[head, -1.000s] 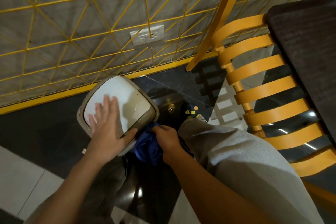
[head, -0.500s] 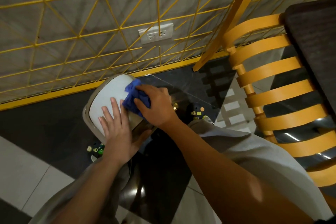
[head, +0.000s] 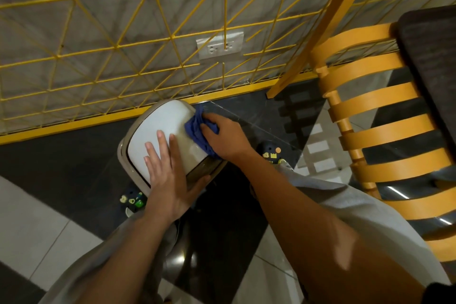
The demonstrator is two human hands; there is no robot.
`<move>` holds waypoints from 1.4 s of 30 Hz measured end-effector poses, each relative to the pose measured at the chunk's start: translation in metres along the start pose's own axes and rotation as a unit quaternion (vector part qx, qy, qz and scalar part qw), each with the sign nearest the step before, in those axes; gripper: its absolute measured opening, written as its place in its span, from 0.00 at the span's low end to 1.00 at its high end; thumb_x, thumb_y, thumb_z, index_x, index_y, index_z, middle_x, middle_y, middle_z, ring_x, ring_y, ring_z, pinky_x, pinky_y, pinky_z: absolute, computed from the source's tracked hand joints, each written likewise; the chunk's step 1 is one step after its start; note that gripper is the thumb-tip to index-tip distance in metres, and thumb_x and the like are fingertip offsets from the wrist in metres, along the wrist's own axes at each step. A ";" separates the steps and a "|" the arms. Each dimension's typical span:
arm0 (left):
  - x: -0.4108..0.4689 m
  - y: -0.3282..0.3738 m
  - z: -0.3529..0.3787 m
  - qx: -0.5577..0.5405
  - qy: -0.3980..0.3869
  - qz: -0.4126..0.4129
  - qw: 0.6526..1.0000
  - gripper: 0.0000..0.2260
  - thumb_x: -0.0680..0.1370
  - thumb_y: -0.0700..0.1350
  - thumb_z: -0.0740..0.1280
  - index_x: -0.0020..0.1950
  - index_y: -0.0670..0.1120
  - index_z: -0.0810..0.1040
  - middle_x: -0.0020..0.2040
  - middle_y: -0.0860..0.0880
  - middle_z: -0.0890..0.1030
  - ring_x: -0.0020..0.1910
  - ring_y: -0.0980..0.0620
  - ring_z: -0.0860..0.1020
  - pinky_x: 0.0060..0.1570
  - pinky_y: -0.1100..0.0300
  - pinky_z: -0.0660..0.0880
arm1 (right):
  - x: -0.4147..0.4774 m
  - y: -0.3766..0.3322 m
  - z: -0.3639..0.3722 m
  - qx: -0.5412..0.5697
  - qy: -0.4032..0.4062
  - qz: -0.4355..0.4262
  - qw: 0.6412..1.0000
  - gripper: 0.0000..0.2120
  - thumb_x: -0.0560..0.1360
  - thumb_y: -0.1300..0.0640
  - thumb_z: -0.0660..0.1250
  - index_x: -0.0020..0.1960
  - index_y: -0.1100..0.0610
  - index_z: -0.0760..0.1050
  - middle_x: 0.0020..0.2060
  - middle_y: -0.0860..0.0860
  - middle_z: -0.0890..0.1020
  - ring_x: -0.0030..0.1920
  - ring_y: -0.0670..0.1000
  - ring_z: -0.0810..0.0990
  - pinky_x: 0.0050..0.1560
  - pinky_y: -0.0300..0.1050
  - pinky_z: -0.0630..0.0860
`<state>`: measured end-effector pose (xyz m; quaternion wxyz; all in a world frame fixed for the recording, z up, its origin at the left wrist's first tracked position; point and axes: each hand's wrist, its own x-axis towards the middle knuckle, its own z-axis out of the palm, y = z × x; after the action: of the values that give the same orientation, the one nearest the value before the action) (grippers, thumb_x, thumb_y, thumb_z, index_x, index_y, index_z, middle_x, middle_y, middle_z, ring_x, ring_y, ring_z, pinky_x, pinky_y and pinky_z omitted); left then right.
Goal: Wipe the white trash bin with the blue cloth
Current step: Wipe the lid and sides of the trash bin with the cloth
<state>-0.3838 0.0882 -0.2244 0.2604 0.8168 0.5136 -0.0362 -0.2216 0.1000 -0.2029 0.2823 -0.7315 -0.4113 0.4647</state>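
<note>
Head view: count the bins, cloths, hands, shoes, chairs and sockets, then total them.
bin: 1
cloth: 1
hands: 2, left hand flat on the bin, right hand gripping the cloth
shoes: 2
chair: 1
socket: 1
Total: 8

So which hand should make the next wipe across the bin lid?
The right hand: it grips the blue cloth on the edge of the white trash bin. The left hand lies flat, steadying the lid.
</note>
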 end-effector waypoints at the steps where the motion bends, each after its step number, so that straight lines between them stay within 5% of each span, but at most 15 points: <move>1: 0.000 0.000 0.000 0.001 0.001 -0.001 1.000 0.49 0.71 0.60 0.67 0.74 0.42 0.36 0.74 0.42 0.33 0.72 0.36 0.34 0.70 0.43 0.37 | -0.005 0.001 0.001 -0.005 0.005 -0.015 1.000 0.18 0.79 0.56 0.60 0.69 0.56 0.70 0.63 0.56 0.77 0.63 0.54 0.75 0.60 0.41 0.69; 11: 0.002 0.001 -0.004 -0.010 -0.005 0.003 1.000 0.50 0.71 0.59 0.67 0.74 0.42 0.34 0.74 0.41 0.32 0.72 0.34 0.34 0.70 0.42 0.37 | 0.013 -0.006 -0.004 -0.038 -0.024 0.053 0.998 0.17 0.80 0.55 0.55 0.67 0.58 0.70 0.61 0.59 0.78 0.61 0.57 0.75 0.60 0.45 0.70; 17: -0.001 -0.006 -0.005 0.034 -0.004 0.023 0.999 0.51 0.68 0.58 0.71 0.75 0.44 0.38 0.75 0.39 0.39 0.71 0.29 0.41 0.67 0.35 0.42 | -0.008 -0.002 -0.001 -0.015 -0.011 0.081 0.997 0.18 0.81 0.55 0.55 0.69 0.56 0.67 0.62 0.57 0.77 0.61 0.55 0.75 0.52 0.38 0.66; 23: 0.000 -0.017 -0.026 0.025 -0.049 0.000 0.998 0.52 0.70 0.53 0.71 0.72 0.50 0.29 0.72 0.49 0.25 0.70 0.39 0.27 0.64 0.42 0.27 | -0.051 0.016 0.022 -0.009 -0.003 0.079 0.997 0.14 0.80 0.59 0.56 0.64 0.59 0.72 0.56 0.57 0.79 0.48 0.48 0.75 0.42 0.29 0.63; 27: 0.002 -0.029 -0.041 0.025 -0.082 -0.044 0.995 0.51 0.69 0.42 0.71 0.73 0.54 0.32 0.71 0.49 0.25 0.70 0.40 0.27 0.67 0.43 0.29 | -0.074 0.025 0.045 0.101 -0.034 0.113 0.988 0.14 0.80 0.60 0.57 0.65 0.56 0.72 0.58 0.55 0.78 0.54 0.46 0.75 0.48 0.30 0.68; 31: 0.001 -0.031 -0.044 -0.038 -0.087 -0.065 0.993 0.52 0.67 0.46 0.75 0.74 0.54 0.36 0.73 0.47 0.27 0.71 0.42 0.28 0.68 0.43 0.31 | -0.069 0.035 0.042 0.299 0.019 0.199 0.933 0.10 0.80 0.60 0.56 0.51 0.51 0.76 0.51 0.57 0.81 0.53 0.55 0.80 0.54 0.47 0.77; 37: -0.001 -0.037 -0.045 0.002 -0.085 -0.043 0.995 0.56 0.64 0.55 0.75 0.71 0.58 0.30 0.72 0.46 0.25 0.71 0.40 0.27 0.67 0.40 0.31 | -0.053 0.038 0.013 0.573 0.021 0.279 0.770 0.13 0.79 0.54 0.58 0.52 0.60 0.77 0.44 0.56 0.80 0.45 0.54 0.78 0.49 0.48 0.75; 40: 0.001 -0.036 -0.043 0.022 -0.058 -0.041 0.997 0.56 0.64 0.57 0.75 0.72 0.58 0.32 0.73 0.45 0.29 0.72 0.39 0.30 0.67 0.38 0.34 | -0.049 0.040 0.013 0.524 0.021 0.259 0.811 0.12 0.77 0.54 0.60 0.54 0.59 0.77 0.40 0.54 0.80 0.41 0.52 0.79 0.43 0.47 0.76; 42: 0.003 -0.034 -0.041 0.015 -0.044 -0.035 0.998 0.56 0.64 0.57 0.75 0.73 0.58 0.33 0.74 0.46 0.30 0.72 0.40 0.31 0.68 0.38 0.35 | -0.042 0.045 0.011 0.438 0.034 0.245 0.864 0.09 0.77 0.54 0.60 0.46 0.56 0.79 0.39 0.53 0.81 0.41 0.52 0.80 0.41 0.45 0.76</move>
<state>-0.4199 0.1210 -0.2029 0.2696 0.7997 0.5290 -0.0890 -0.2263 0.0413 -0.2241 0.4643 -0.6251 0.0372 0.6263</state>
